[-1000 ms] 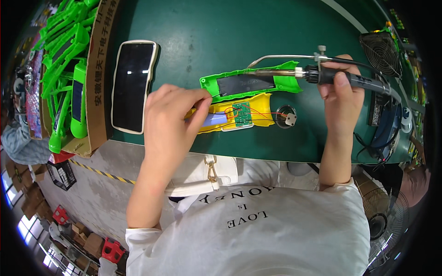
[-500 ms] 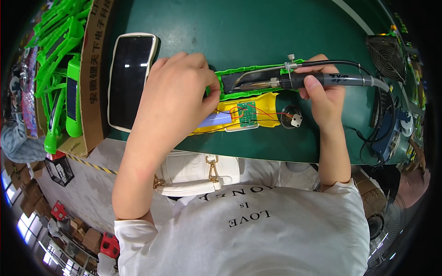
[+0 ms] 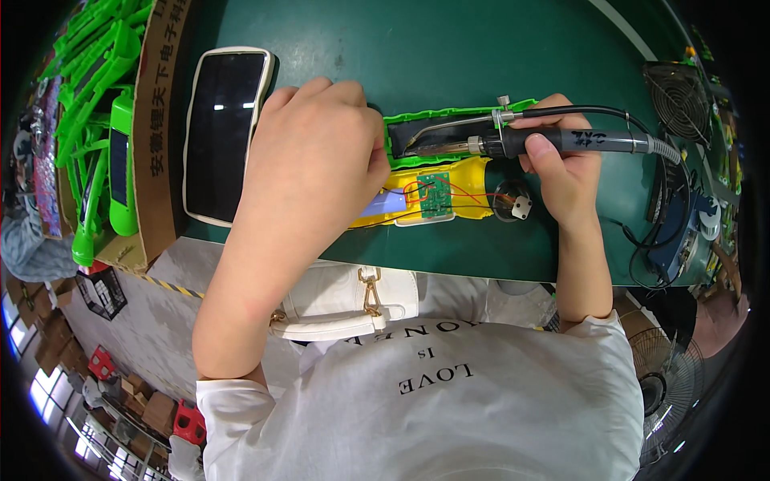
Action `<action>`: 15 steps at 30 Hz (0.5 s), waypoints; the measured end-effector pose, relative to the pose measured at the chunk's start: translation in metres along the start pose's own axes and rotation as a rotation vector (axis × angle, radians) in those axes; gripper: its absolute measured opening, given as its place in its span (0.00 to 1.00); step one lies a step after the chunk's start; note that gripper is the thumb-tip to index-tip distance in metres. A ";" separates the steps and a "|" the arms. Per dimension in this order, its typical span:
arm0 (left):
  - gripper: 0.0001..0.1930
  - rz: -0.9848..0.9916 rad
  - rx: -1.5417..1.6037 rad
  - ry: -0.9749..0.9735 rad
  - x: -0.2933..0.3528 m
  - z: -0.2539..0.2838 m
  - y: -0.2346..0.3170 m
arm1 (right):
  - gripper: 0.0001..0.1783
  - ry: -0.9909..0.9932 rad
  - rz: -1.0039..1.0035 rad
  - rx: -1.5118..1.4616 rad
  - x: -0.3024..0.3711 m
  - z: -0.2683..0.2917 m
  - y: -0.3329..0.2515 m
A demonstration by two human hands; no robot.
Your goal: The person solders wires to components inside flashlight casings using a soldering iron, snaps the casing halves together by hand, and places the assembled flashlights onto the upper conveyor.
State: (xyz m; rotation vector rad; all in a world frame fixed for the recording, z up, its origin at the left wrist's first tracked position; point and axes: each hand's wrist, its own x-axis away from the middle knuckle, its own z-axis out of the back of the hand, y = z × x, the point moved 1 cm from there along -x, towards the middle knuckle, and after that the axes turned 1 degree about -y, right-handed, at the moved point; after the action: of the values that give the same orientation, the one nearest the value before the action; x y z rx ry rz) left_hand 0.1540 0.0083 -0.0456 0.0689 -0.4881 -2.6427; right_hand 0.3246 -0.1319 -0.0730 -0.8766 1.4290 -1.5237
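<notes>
My right hand (image 3: 561, 156) grips a soldering iron (image 3: 589, 140) with a wire-feed tube clamped on top. Its tip points left, over the dark panel in a green plastic shell (image 3: 465, 112). My left hand (image 3: 321, 152) is closed at the left ends of this shell and a yellow shell (image 3: 473, 180); its fingertips are turned under, so what they pinch is hidden. In the yellow shell lie a green circuit board (image 3: 435, 195) and a pale blue cylindrical cell (image 3: 385, 204), partly behind my left hand. Red and black wires run right to a round lamp head (image 3: 513, 200).
A phone (image 3: 228, 132) in a light case lies left of my left hand. Beyond it, a cardboard box (image 3: 160, 160) holds several green shells (image 3: 100, 80). At the table's right stand a black fan unit (image 3: 678, 100) and a blue device (image 3: 674, 240) with cables. A white handbag (image 3: 345, 301) sits at the front edge.
The yellow shell with its board and lamp head has shifted slightly right. My left hand has turned a little, hiding its thumb and fingertips more. The soldering iron has barely moved.
</notes>
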 end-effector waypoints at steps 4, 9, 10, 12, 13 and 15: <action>0.03 -0.004 -0.004 0.019 0.002 -0.001 -0.001 | 0.06 -0.004 0.013 0.041 0.000 -0.001 0.000; 0.03 0.001 -0.003 0.030 0.001 -0.003 -0.001 | 0.05 0.017 0.025 0.000 0.000 0.000 0.000; 0.03 0.002 -0.003 0.028 0.002 -0.004 -0.001 | 0.05 0.017 0.024 -0.002 0.000 0.000 0.001; 0.03 0.006 -0.002 0.034 0.002 -0.003 0.000 | 0.05 0.002 0.032 0.024 0.000 -0.001 -0.001; 0.03 0.005 -0.001 0.035 0.002 -0.003 0.000 | 0.05 0.002 0.031 0.026 0.000 -0.001 -0.001; 0.03 0.010 -0.022 0.042 0.001 -0.002 0.001 | 0.05 0.000 0.035 0.032 -0.001 0.000 -0.001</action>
State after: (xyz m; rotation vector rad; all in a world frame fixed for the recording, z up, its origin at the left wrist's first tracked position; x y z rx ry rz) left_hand 0.1534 0.0061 -0.0476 0.1138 -0.4440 -2.6307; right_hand 0.3251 -0.1312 -0.0714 -0.8279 1.4091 -1.5163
